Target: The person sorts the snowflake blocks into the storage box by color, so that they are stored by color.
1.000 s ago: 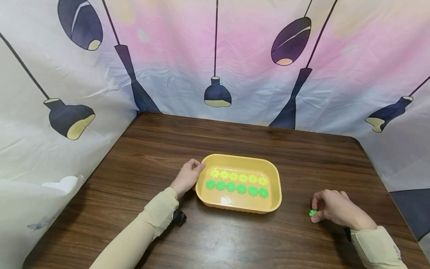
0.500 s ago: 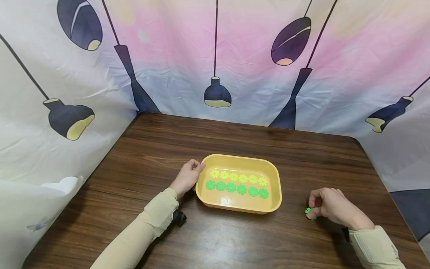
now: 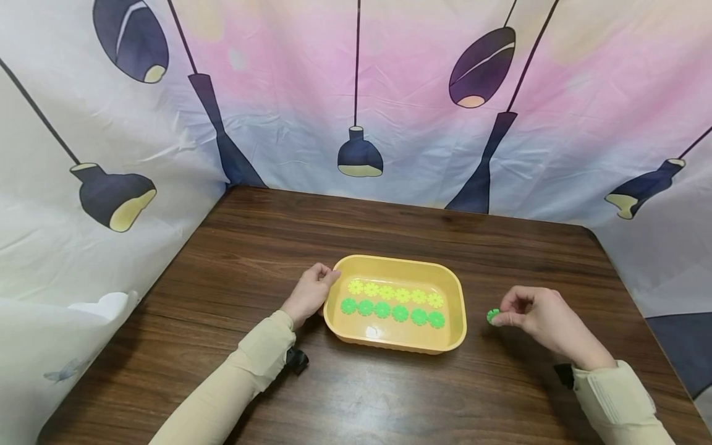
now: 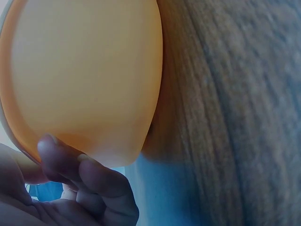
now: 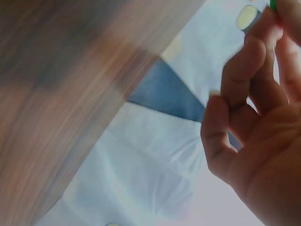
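A yellow plastic tub (image 3: 413,337) stands on the table near the middle of the head view. My left hand (image 3: 308,298) grips its left rim, and in the left wrist view curled fingers (image 4: 106,181) press against the outer wall. Inside the tub lie two straight rows of flower-shaped plastic discs: yellow discs (image 3: 386,292) behind, green discs (image 3: 382,309) in front. To the right of the tub, my right hand (image 3: 547,324) pinches one green flower-shaped disc (image 3: 492,316) between thumb and forefinger, over the table. Only a sliver of that disc shows in the right wrist view.
The dark wood-grain table (image 3: 267,247) spreads around the tub. A cloth backdrop (image 3: 300,111) printed with hanging lamps rises behind the table and along both sides. A black wrist device (image 3: 297,360) sits under the left cuff, close to the tabletop.
My right hand has lifted the green disc from the table at the right and carried it leftward and away from me, closer to the tub. The left hand and tub have stayed put.
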Tool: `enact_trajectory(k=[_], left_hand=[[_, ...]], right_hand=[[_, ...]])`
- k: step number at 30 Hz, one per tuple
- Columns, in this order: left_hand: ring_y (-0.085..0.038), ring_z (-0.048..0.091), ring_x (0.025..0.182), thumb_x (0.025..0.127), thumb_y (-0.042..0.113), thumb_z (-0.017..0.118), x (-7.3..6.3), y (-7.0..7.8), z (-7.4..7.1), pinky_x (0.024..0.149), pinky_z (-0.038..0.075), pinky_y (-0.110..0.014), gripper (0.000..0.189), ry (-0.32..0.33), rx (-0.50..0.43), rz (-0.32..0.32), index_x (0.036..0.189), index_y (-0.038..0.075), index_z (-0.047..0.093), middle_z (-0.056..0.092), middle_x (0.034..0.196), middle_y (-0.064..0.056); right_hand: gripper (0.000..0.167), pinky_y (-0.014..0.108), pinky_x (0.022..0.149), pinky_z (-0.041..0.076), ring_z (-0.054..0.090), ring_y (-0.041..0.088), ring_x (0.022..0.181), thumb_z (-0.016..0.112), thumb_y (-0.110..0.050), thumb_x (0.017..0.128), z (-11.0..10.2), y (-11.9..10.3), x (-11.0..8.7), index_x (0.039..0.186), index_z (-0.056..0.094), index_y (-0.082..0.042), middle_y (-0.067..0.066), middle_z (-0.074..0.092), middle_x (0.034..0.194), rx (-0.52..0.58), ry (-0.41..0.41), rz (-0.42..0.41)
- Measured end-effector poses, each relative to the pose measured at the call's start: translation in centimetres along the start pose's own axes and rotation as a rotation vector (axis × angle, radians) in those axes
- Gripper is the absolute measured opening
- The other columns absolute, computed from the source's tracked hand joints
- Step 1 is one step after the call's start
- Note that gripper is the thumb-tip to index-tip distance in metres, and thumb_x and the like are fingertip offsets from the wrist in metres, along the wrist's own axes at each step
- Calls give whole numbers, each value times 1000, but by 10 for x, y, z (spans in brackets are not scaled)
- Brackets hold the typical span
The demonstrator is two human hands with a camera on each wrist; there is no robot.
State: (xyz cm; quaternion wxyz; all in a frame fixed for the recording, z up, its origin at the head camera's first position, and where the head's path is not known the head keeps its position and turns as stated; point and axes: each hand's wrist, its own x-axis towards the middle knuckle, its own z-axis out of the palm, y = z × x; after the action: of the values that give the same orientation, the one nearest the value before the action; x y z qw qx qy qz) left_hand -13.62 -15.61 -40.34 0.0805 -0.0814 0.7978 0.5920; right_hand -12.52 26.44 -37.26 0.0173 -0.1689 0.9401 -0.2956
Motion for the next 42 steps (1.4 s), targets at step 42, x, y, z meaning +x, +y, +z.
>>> enact_trajectory(k=[42], left_hand=[[-12, 45, 42, 103, 29, 50, 1, -1, -1, 39, 39, -26, 28, -5, 7, 5, 99, 1, 49, 52, 70, -8]], right_hand=[[8, 35, 80, 49, 59, 7, 77, 76, -17, 86, 57, -78, 45, 93, 73, -19, -12, 65, 81, 220, -95, -239]])
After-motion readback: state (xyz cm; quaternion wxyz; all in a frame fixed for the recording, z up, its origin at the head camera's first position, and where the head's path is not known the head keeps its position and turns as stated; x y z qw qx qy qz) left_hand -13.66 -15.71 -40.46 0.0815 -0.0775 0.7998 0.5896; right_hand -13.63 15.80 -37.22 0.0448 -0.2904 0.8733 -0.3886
